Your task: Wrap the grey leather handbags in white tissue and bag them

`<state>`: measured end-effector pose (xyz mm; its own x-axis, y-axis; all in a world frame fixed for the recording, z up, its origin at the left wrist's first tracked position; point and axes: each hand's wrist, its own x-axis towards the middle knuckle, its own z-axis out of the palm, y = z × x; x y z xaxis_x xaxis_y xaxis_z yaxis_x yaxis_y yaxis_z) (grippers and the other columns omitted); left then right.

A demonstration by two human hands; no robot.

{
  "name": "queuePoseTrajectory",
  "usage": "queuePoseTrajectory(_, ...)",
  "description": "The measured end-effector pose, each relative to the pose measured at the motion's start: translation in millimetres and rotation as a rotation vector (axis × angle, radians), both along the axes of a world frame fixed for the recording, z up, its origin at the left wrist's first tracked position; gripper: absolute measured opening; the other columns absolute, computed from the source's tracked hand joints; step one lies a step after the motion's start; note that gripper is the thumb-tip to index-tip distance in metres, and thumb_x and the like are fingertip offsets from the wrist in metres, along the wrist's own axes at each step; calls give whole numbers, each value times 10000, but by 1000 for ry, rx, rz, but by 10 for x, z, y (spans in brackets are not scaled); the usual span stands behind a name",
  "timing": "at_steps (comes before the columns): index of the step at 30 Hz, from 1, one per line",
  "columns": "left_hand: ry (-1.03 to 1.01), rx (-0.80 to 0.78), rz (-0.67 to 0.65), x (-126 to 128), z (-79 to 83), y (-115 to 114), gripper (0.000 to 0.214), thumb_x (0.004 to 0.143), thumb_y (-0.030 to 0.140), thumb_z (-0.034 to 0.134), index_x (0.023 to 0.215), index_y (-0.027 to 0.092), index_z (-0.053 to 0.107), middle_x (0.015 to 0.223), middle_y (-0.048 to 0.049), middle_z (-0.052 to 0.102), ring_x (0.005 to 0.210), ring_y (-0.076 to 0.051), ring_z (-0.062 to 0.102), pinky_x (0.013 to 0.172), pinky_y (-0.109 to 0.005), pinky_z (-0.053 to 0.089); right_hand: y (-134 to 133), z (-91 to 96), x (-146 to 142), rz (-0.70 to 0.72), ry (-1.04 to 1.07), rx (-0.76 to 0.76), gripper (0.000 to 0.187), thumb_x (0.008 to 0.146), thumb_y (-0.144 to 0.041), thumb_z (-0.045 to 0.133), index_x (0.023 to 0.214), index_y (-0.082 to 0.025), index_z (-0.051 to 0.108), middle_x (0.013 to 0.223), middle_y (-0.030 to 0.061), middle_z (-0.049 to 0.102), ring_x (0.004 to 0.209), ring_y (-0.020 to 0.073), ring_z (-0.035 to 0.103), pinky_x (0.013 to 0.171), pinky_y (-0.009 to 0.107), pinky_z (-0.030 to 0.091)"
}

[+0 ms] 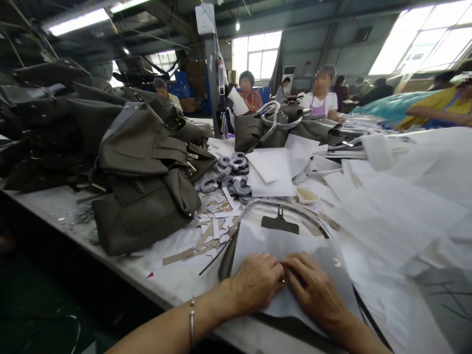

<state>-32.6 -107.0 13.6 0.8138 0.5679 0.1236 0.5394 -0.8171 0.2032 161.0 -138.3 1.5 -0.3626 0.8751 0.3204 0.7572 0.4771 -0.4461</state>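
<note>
A dark olive handbag (280, 223) lies flat on the table in front of me, mostly covered by thin white wrapping paper (265, 243). My left hand (256, 281) and my right hand (313, 287) rest side by side on the paper over the bag's near end. Both have their fingers curled and pinched together where the hands meet, pressing the paper down. A bracelet circles my left wrist. The bag's flap with its metal clasp shows above the paper, and its wrapped handle arcs over it.
A heap of olive handbags (143, 177) stands at the left. Tape rolls (236, 172), paper scraps (217, 216) and loose white sheets (391, 211) cover the table (55, 206). Several people sit at the far end behind more bags (265, 130).
</note>
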Motion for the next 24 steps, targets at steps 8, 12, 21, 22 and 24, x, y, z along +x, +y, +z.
queuePoseTrajectory(8,-62,7,-4,-20,-8,13,555,915,426,616,1376,185,422,1407,-111,497,1345,-251,433,1162,-486,316,180,-313,74,2,-141,39,481,856,-163,506,1333,-218,538,1346,114,611,1257,279,556,1119,585,356)
queuePoseTrajectory(12,-35,-12,-27,7,55,30,596,939,529,530,1438,246,367,1505,-106,393,1426,-293,317,1137,-577,312,356,-42,196,127,-105,-216,586,752,-153,516,1336,-172,554,1341,137,615,1247,278,570,1056,493,461)
queuePoseTrajectory(21,-10,-92,-56,-16,39,76,551,923,553,543,1396,288,444,1465,-83,455,1384,-375,364,1091,-672,293,1386,622,-22,-293,-373,-447,286,815,-238,585,1057,-118,678,1036,190,725,1003,313,675,843,380,486)
queuePoseTrajectory(22,-21,-95,-55,-20,25,88,555,919,562,546,1395,295,446,1464,-81,457,1387,-370,360,1092,-671,288,1472,562,-49,-337,-358,-447,284,821,-248,588,1049,-98,670,1017,205,720,984,310,678,815,366,482)
queuePoseTrajectory(24,-50,-110,-54,-27,-1,116,560,905,587,556,1386,321,455,1456,-68,464,1388,-345,358,1103,-657,278,1582,436,-79,-424,-315,-437,319,838,-277,588,1079,-76,648,1018,212,711,967,293,677,772,336,473)
